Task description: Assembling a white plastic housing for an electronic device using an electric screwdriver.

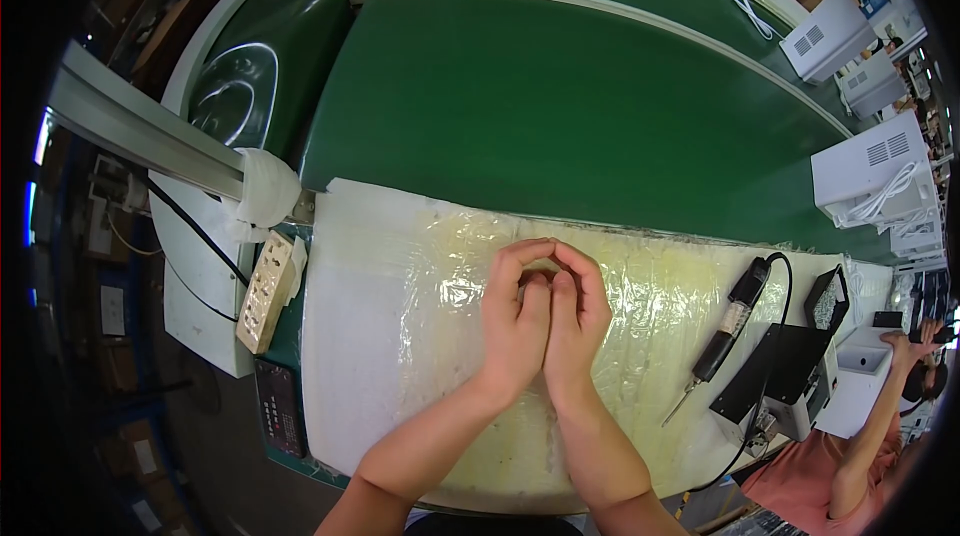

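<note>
My left hand [513,326] and my right hand [577,326] rest against each other above the film-covered work mat [380,276]. Their fingers are curled and meet at the tips, forming a ring, while the thumbs lie side by side inside it. Nothing shows in the hollow between them, though part of it is hidden. To the right of my hands lies a black electric screwdriver [722,341] with a clear middle section, its long bit pointing toward me. Neither hand touches it.
A green conveyor belt [560,96] runs beyond the mat, with white boxy appliances [868,171] at right. On the left are a power strip [265,291], a black box [279,406] and a metal post [150,126]. A black-and-silver device [785,386] stands right, near another person's arm [868,436].
</note>
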A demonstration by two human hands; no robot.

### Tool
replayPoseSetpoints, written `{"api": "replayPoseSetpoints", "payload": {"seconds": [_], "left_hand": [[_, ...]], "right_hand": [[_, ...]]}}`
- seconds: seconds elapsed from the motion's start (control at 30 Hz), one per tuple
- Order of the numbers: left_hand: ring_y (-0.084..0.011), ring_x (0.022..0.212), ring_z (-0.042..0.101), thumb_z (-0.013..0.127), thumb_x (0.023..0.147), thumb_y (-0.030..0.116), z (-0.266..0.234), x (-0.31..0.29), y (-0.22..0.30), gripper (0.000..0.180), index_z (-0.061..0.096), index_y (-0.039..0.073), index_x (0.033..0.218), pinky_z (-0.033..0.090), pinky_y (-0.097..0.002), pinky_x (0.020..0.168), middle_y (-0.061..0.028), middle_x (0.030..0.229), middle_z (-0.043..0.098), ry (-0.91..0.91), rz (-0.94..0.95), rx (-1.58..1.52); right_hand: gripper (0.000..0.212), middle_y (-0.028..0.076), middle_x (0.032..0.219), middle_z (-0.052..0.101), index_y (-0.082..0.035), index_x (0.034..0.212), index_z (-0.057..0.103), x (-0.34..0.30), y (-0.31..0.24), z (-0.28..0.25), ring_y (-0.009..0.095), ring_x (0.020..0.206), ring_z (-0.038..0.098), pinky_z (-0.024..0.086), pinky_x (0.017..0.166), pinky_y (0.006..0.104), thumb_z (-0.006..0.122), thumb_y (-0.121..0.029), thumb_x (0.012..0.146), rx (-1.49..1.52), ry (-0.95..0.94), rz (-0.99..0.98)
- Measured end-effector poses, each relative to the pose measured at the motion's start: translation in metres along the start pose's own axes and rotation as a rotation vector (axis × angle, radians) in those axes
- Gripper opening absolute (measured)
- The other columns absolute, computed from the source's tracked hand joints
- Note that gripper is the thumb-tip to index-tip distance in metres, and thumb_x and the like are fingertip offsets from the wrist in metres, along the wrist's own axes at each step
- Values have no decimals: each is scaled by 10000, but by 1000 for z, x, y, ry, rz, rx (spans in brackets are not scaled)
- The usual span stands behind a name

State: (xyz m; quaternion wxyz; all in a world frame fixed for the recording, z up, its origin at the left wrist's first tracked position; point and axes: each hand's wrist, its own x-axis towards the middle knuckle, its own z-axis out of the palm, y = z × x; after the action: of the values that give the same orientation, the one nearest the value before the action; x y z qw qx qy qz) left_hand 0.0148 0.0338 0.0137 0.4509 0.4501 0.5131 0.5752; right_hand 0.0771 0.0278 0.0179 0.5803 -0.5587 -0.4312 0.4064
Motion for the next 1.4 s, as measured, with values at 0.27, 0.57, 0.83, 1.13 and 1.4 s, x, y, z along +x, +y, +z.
{"api": "replayPoseSetpoints", "payload": {"seconds": [0.27,0.57,0.83,1.13,1.4], "left_hand": [[-153,901,602,396,859,-77,-1,-1,5,308,569,-10,1105,501,-270,783,-105,1169,565,-8,3,-54],[-141,941,578,408,859,-62,-1,-1,8,301,576,-2,1101,492,-268,792,-92,1117,587,0,-37,-66],[-145,931,579,409,865,-58,1,0,8,289,577,1,1093,488,-265,797,-96,1126,582,16,5,-45],[-136,907,578,397,871,-49,1,1,8,298,575,-7,1106,479,-254,801,-83,1074,605,17,-117,-87],[-191,892,611,409,857,-56,1,2,5,285,549,-10,1101,497,-293,783,-125,1101,584,10,-96,-81]], "right_hand": [[258,108,1126,596,1,1133,569,0,-2,0,165,957,584,475,831,280,417,13,925,-12,-1,23],[241,112,1122,586,6,1133,562,0,-3,1,151,914,588,481,806,272,427,-2,934,-33,-5,19],[261,122,1127,600,5,1125,567,-1,0,0,165,954,589,482,825,279,399,18,926,27,10,-54],[247,110,1080,607,-12,1134,567,0,-3,2,169,915,592,474,812,288,417,-13,938,-13,3,64],[241,109,1062,610,-15,1135,566,1,1,1,186,925,589,468,828,299,425,-31,941,-34,-4,68]]}}
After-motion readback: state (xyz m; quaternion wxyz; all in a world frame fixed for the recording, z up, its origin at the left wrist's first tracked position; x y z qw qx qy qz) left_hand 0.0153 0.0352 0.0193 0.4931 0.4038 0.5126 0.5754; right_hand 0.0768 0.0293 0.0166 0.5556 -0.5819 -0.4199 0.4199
